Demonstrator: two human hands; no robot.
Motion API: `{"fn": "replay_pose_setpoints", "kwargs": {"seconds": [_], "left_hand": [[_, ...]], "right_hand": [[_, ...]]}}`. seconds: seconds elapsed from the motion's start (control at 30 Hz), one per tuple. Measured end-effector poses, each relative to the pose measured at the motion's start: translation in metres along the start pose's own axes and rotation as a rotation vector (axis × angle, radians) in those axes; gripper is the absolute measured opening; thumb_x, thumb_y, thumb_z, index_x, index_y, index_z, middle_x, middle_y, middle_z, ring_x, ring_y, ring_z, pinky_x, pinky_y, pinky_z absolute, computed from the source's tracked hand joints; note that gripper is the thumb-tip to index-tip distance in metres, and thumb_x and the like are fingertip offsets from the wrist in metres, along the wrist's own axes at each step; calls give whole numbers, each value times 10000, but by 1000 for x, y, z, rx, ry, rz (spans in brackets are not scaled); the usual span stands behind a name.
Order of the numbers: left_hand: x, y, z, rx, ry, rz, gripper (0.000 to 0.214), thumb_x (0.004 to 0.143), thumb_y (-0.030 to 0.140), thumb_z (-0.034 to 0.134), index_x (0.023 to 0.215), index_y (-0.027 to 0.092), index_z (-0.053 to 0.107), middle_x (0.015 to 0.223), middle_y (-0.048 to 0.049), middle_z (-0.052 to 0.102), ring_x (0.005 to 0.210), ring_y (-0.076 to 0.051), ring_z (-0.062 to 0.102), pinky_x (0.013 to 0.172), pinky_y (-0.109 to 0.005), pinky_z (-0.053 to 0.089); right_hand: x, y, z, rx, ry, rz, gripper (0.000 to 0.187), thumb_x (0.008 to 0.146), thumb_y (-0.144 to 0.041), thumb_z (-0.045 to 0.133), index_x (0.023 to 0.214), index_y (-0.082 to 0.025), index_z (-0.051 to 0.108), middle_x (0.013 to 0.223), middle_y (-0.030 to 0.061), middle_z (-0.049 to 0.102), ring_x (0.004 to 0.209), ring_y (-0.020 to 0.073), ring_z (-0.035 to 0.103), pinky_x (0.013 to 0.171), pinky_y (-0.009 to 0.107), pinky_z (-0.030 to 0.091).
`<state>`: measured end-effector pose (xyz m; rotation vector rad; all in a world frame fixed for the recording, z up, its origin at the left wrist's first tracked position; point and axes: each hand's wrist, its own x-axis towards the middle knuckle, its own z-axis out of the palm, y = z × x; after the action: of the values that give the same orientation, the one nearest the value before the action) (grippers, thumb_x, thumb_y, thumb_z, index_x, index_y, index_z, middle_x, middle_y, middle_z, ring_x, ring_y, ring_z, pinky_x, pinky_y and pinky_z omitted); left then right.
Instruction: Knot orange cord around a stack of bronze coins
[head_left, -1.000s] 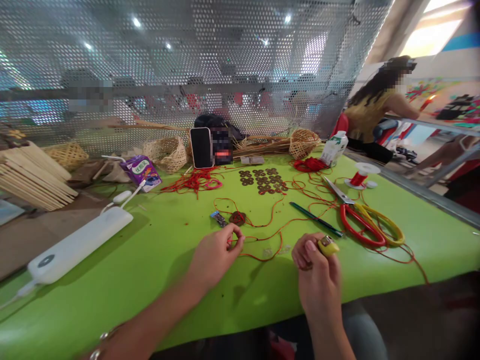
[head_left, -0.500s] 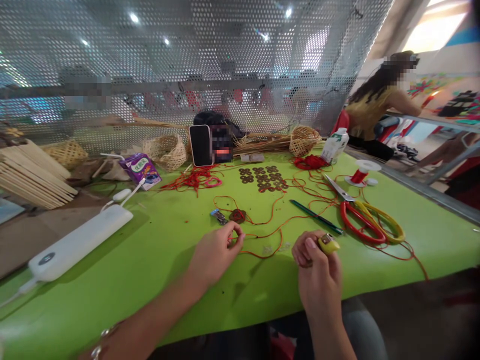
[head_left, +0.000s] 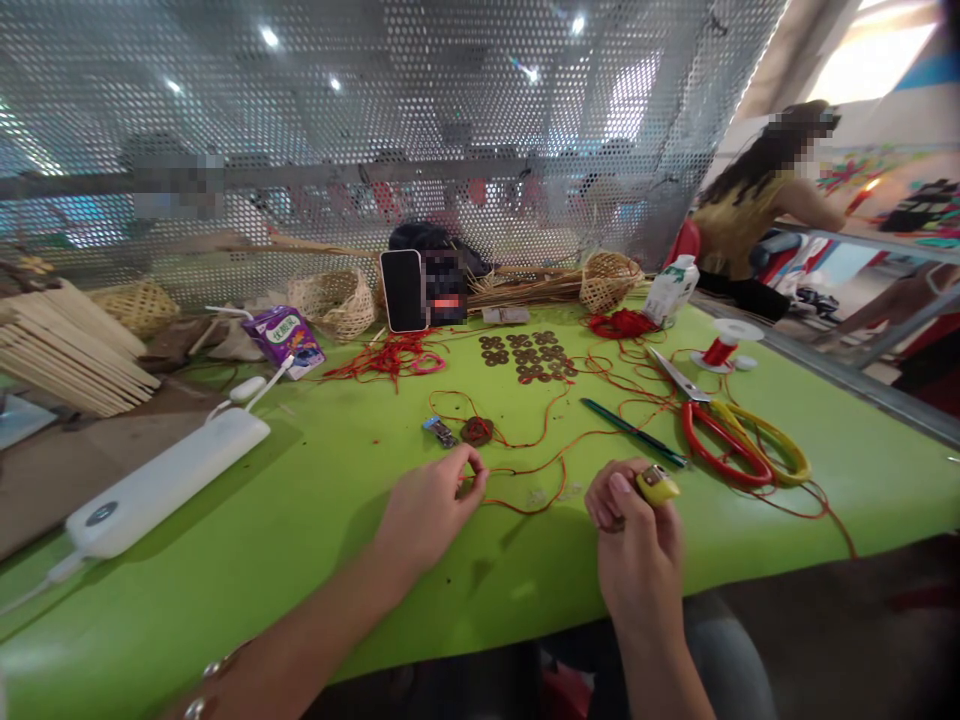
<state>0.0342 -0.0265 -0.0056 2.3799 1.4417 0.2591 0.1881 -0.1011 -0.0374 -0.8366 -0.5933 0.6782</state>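
One lighter (head_left: 660, 487) in right fingers (head_left: 624, 492); one spool (head_left: 721, 351)

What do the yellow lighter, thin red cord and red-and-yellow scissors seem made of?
Yellow lighter: smooth, probably plastic; shiny, metal-looking top.
Thin red cord: likely textile, curving loosely; finish unclear.
Red-and-yellow scissors: silvery, steel-like blades; smooth handles, perhaps plastic.
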Motion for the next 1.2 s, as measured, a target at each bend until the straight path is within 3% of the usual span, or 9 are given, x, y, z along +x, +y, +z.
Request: {"fn": "replay_pose_setpoints", "kwargs": {"seconds": [0.37, 0.6, 0.73, 0.87, 0.97, 1.1, 1.2], "left_hand": [[-1, 3, -3, 38, -23, -16, 173, 863, 296, 447, 850, 214, 599, 550, 32, 575, 468, -155, 537, 479, -244, 311], [-1, 2, -2, 72, -19, -6, 186, 881, 302, 422, 879, 219, 589, 580, 24, 609, 472, -155, 544, 486, -253, 317], [-2, 1, -1, 169, 38, 91, 168, 863, 254, 439, 815, 207, 593, 671, -6, 645, 562, -169, 569, 517, -266, 358], [-2, -4, 1, 224, 152, 257, 135, 840, 215, 479, 780, 177, 594, 817, -55, 644, 783, -220, 581, 682, -332, 457], [-1, -7, 2, 201, 205, 322, 97, 836, 192, 511, 816, 172, 604, 876, -57, 641, 856, -229, 569, 783, -381, 470], [1, -8, 3, 143, 185, 337, 93, 841, 161, 552, 889, 156, 631, 925, -56, 660, 886, -228, 583, 803, -394, 479], [6, -6, 2, 136, 152, 370, 106, 833, 150, 592, 920, 144, 652, 944, -61, 677, 913, -235, 592, 807, -395, 482]], "right_hand": [[0, 4, -3, -17, -31, -36, 151, 853, -205, 551, 715, -203, 489, 633, -59, 352, 530, 88, 296, 470, 236, 235], [1, 8, -8, -117, -80, 16, 111, 849, -254, 547, 761, -212, 493, 636, -54, 357, 533, 99, 298, 479, 246, 241], [1, 10, -9, -163, -82, 17, 125, 848, -278, 542, 767, -216, 470, 635, -53, 358, 531, 103, 300, 485, 249, 248], [0, 10, -10, -210, -101, 2, 109, 862, -280, 505, 784, -222, 454, 641, -52, 352, 537, 110, 305, 498, 247, 265], [3, 3, -17, -417, -173, -46, 105, 882, -306, 421, 837, -223, 464, 683, -28, 402, 589, 134, 375, 541, 263, 319], [15, -12, -35, -960, -242, -160, 158, 886, -292, 388, 1010, -213, 444, 869, 42, 523, 793, 199, 510, 711, 335, 395], [31, -19, -48, -1281, -370, -298, 135, 874, -280, 426, 979, -200, 456, 921, 87, 570, 898, 250, 541, 805, 394, 402]]}}
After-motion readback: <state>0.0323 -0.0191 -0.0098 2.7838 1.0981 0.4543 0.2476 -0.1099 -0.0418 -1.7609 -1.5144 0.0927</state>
